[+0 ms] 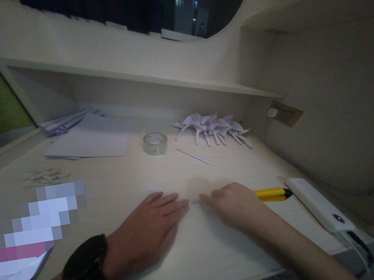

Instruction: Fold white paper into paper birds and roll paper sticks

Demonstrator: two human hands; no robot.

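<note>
Just left of the yellow cutter, left hand lies flat and right hand curled, pressing what looks like a pale sheet on the table; sharpening that crease seems next.

2 hands, 1 tape roll, 1 yellow cutter

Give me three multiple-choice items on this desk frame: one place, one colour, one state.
1. Where is the tape roll?
A. beyond both hands, near the folded paper pieces
B. on the shelf
C. under the left hand

2. What colour is the cutter beside the right hand?
A. red
B. yellow
C. green

3. How does the left hand lie?
A. clenched in the air
B. flat, palm down on the desk
C. holding the tape

Answers: 1 A, it sits mid-desk past the fingertips; 2 B, yellow body, dark tip; 3 B, fingers spread flat.
</note>
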